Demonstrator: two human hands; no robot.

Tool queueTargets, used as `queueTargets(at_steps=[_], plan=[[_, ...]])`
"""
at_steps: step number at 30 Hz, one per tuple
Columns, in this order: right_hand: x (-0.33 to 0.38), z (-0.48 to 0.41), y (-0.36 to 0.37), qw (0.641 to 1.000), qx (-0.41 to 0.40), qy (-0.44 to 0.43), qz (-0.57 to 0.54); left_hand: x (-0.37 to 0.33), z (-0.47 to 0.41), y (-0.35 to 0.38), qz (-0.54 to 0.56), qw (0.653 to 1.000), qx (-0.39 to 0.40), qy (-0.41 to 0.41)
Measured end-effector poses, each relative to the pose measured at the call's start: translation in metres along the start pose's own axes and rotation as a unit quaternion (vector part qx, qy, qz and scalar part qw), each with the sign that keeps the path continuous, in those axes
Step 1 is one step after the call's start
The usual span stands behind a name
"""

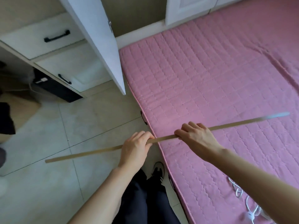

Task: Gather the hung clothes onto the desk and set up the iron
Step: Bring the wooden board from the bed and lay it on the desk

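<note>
two hands, left hand [135, 147] and right hand [196, 137], both clenched around one wooden pole [163, 139], one pink mattress [218, 78]

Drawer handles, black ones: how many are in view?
2. One sits on the upper drawer, one on the lower drawer, both left of the open white door. Others may be hidden.

Matt wooden stick [103, 150] with a metallic tip, quilted pink cloth mattress [210, 75], glossy pale floor tiles [48, 183], smooth white cabinet door [97, 38]
</note>
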State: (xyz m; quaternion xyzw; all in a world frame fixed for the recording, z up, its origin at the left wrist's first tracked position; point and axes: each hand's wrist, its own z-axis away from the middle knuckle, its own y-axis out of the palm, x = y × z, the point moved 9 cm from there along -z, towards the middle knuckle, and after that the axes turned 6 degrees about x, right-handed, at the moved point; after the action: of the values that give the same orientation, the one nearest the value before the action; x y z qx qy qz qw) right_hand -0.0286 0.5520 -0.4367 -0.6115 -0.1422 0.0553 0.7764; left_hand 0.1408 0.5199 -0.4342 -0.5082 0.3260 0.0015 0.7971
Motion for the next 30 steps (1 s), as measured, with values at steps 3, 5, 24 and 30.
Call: queueTargets(at_steps=[3,5,24,30], plan=[[0.036,-0.006,-0.026,1.000,-0.003,-0.007,-0.010,0.012,0.026,-0.041,-0.014,0.999,-0.034,-0.004],[0.059,-0.012,-0.041,1.000,0.000,-0.014,-0.017,0.021,0.044,-0.067,-0.024,0.998,-0.060,-0.011],[0.337,-0.127,-0.159,0.983,-0.043,-0.175,-0.031,0.188,0.220,-0.269,-0.058,0.968,-0.222,-0.101],[0.432,-0.176,-0.188,0.974,-0.052,-0.217,-0.025,0.255,0.269,-0.337,-0.089,0.957,-0.255,-0.110]])
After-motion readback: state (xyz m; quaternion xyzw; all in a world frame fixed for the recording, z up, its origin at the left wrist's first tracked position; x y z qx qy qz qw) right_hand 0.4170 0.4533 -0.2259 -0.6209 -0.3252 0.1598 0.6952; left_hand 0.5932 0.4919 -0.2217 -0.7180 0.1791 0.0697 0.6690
